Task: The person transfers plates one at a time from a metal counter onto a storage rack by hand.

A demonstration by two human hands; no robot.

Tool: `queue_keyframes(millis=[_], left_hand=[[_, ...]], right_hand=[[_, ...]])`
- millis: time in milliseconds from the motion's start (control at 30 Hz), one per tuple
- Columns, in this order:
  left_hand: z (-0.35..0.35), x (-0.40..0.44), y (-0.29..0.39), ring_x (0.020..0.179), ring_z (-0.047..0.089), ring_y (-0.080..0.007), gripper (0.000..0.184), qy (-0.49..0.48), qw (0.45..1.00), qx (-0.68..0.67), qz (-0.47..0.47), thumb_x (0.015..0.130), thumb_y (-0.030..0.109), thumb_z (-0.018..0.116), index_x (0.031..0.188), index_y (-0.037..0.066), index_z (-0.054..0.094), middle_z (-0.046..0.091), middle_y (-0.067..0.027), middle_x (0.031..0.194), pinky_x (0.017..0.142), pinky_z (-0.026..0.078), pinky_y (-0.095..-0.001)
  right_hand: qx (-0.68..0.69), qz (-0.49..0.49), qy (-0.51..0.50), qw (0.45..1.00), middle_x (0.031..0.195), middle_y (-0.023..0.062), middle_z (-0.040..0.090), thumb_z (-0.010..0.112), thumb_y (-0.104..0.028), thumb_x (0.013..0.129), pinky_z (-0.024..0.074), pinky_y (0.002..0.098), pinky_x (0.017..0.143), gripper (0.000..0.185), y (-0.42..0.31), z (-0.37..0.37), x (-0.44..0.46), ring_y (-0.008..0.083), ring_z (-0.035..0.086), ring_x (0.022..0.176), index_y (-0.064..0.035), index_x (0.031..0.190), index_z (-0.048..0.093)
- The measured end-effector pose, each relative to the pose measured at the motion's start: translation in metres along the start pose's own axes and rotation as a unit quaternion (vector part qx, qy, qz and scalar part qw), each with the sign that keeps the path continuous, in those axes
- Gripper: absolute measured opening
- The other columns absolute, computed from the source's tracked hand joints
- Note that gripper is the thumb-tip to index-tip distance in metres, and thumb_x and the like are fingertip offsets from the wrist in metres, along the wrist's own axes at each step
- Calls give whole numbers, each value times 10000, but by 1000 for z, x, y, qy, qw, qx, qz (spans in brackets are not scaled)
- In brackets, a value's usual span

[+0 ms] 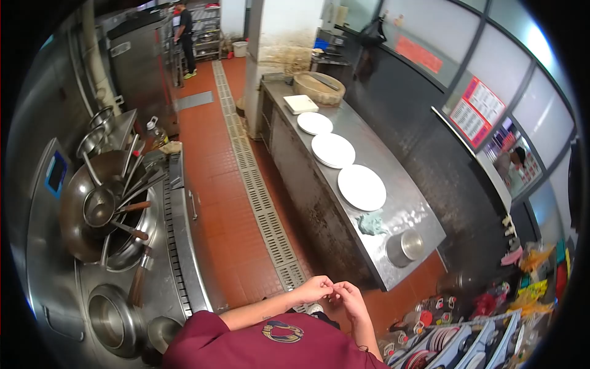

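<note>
My left hand [314, 289] and my right hand [348, 299] meet in front of my body, above the floor between stove and counter. Both have their fingers pinched together, fingertips touching. Whatever lies between them, if anything, is too small to make out. On the steel counter [402, 212] beyond them stand a round metal pot [412, 244] and a crumpled green cloth [370, 223]. A large white plate [362, 187], a middle white plate [333, 150] and a smaller white plate [314, 123] run in a row away from me.
To the left, a big wok [92, 237] on the stove holds ladles and strainers; a metal pot [109, 320] stands nearer. A floor drain grate [252, 184] runs between stove and counter. Bottles and crates [442, 347] crowd the lower right. A person [184, 37] stands far back.
</note>
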State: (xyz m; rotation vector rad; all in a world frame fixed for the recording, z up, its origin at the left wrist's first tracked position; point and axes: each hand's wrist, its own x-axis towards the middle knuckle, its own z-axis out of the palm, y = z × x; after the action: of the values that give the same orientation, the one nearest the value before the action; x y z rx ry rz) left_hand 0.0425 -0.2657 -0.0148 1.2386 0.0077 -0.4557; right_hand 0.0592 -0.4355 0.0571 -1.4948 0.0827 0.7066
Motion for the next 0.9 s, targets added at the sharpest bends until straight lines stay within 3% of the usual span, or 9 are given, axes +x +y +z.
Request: queue_keyframes(millis=[300,500,600,700,900], left_hand=[[-67,-23,11,708,543,-78,143,138,989,-46,5,925,152,622,983,24,596,603,-6,816,615,441,-231],[-127,-12,34,701,524,-71,122,201,978,-52,-9,927,141,597,962,24,605,576,9,788,608,424,-226],[-155,-8,76,707,525,-65,105,211,974,-58,-58,947,159,614,953,58,586,565,21,794,634,434,-217],[-191,19,78,727,521,-66,110,219,972,-80,-12,945,169,616,929,66,584,567,23,799,659,437,-213],[-234,52,128,736,530,-83,95,227,971,-69,-10,940,126,580,907,38,577,600,-19,828,667,459,-233]], right_hand=[[-91,31,-131,987,793,37,662,586,-169,955,473,237,642,151,-15,55,81,116,619,687,-31,960,645],[-85,51,-196,976,818,13,641,579,-158,964,474,247,682,126,-35,95,153,92,584,732,-46,958,637],[-100,42,-222,969,813,11,637,577,-161,971,467,239,672,127,-51,111,197,88,577,721,-48,954,632],[-116,27,-238,964,805,8,632,574,-169,979,459,233,657,135,-73,124,232,85,564,704,-50,951,629],[-74,16,-235,969,781,3,629,581,-177,978,443,226,624,140,-119,142,284,79,545,659,-50,952,635]])
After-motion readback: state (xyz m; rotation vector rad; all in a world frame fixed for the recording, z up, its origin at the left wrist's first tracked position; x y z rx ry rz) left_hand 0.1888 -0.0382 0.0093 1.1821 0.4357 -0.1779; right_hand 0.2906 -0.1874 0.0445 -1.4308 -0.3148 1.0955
